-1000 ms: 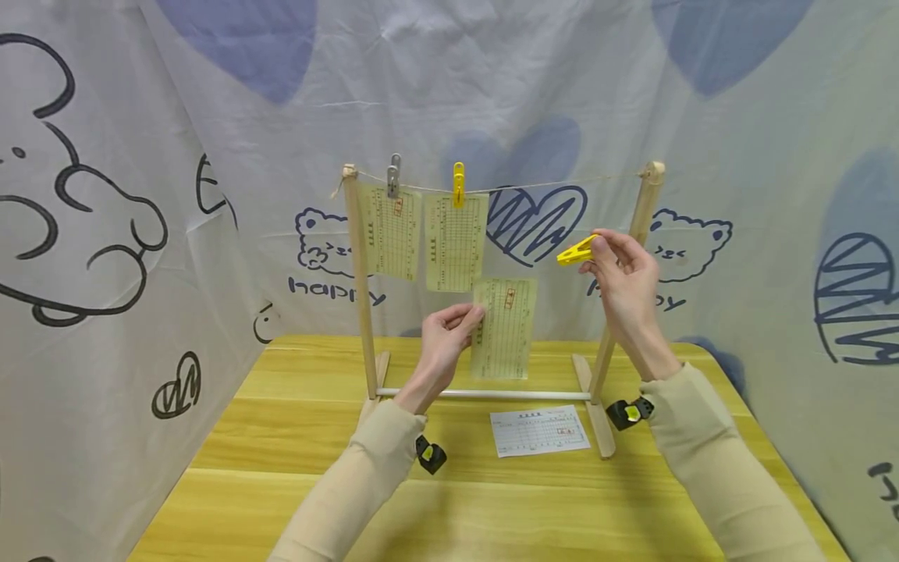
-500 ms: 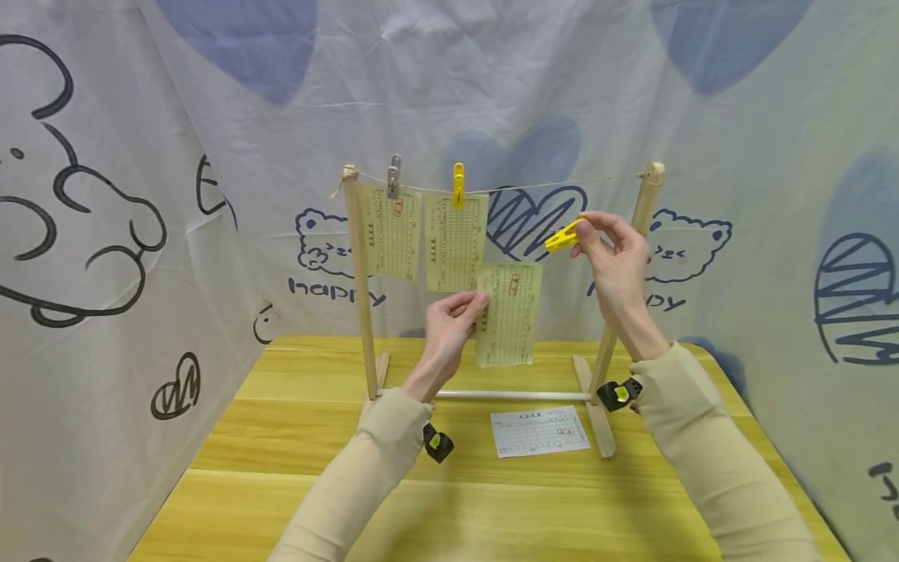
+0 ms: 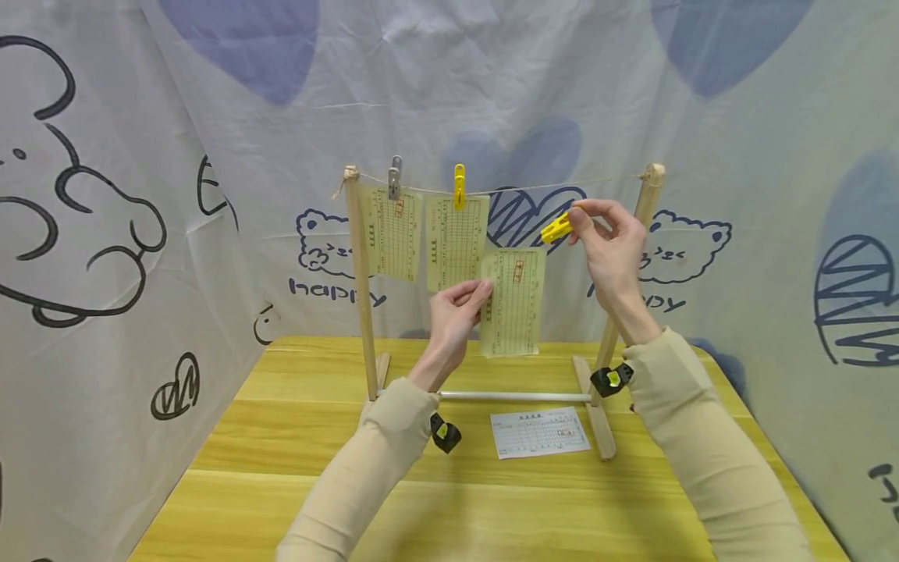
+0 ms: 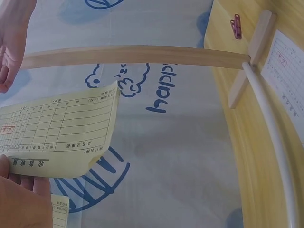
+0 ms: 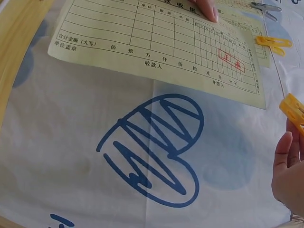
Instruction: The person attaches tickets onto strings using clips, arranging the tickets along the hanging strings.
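left hand (image 3: 453, 321) pinching a pale yellow receipt (image 3: 515, 306) below the string (image 3: 544, 186), right hand (image 3: 615, 254) gripping a yellow clip (image 3: 556, 229)

Left hand (image 3: 453, 316) has lifted its pale yellow paper (image 3: 516, 316) and carried it slightly toward the stand's right post (image 3: 605, 359); the paper's top edge is now nearer the string (image 3: 583, 183), still apart from it, and its bottom edge nearer the table's (image 3: 274, 437) back edge in the head view. Right hand (image 3: 612, 242) has come up and left, and the yellow clip (image 3: 556, 229) in its fingers, a second ago right of the paper's top right corner, now shows just above that corner.
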Demonstrator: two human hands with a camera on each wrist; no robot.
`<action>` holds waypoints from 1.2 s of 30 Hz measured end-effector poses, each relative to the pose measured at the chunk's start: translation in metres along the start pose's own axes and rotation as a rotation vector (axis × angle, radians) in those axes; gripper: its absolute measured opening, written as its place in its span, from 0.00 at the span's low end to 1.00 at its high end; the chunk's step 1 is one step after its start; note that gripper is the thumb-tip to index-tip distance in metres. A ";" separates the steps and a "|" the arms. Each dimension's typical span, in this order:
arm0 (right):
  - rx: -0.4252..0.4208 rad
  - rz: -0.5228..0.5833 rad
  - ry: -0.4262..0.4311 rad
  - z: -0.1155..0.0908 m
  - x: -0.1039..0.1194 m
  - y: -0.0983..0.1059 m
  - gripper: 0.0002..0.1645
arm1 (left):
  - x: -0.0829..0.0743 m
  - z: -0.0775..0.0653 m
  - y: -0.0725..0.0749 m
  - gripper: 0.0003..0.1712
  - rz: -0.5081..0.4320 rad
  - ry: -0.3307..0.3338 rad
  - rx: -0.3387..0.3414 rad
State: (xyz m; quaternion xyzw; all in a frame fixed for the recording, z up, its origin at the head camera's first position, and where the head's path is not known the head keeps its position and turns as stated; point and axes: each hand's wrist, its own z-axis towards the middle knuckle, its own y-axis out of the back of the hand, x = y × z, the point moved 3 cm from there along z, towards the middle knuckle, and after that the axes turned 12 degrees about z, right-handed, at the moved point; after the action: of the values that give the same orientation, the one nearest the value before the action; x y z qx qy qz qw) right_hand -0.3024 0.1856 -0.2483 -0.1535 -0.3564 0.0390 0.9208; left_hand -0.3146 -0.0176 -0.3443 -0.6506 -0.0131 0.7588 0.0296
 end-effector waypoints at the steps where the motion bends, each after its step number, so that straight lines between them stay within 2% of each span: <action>1: -0.001 -0.010 0.005 0.001 0.000 0.000 0.04 | -0.001 0.000 -0.001 0.17 -0.002 -0.001 -0.002; 6: -0.008 -0.072 0.029 0.005 0.002 -0.002 0.02 | -0.006 0.004 -0.005 0.16 -0.034 -0.004 -0.004; 10: -0.011 -0.132 0.044 0.009 0.003 -0.003 0.04 | -0.010 0.006 -0.008 0.17 -0.040 -0.012 -0.010; 16: -0.012 -0.094 0.044 0.015 0.004 -0.008 0.02 | -0.016 0.009 -0.011 0.17 -0.020 -0.024 -0.022; 19: -0.011 -0.077 0.053 0.018 0.005 -0.011 0.05 | -0.019 0.011 -0.012 0.17 -0.021 -0.025 -0.025; 23: -0.005 -0.094 0.068 0.022 0.006 -0.014 0.06 | -0.022 0.013 -0.013 0.17 -0.028 -0.029 -0.027; 26: 0.011 -0.124 0.079 0.024 0.008 -0.016 0.01 | -0.025 0.014 -0.013 0.17 -0.031 -0.033 -0.028; 30: 0.019 -0.156 0.079 0.027 0.010 -0.019 0.07 | -0.028 0.015 -0.013 0.17 -0.034 -0.032 -0.031; 36: 0.011 -0.157 0.093 0.033 0.012 -0.023 0.06 | -0.032 0.017 -0.014 0.17 -0.039 -0.031 -0.030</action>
State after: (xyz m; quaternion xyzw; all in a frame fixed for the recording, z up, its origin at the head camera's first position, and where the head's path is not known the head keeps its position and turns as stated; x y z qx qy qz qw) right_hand -0.3164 0.1741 -0.2110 -0.1215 -0.3242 -0.0386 0.9374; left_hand -0.3258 -0.0052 -0.3094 -0.6388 -0.0376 0.7677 0.0343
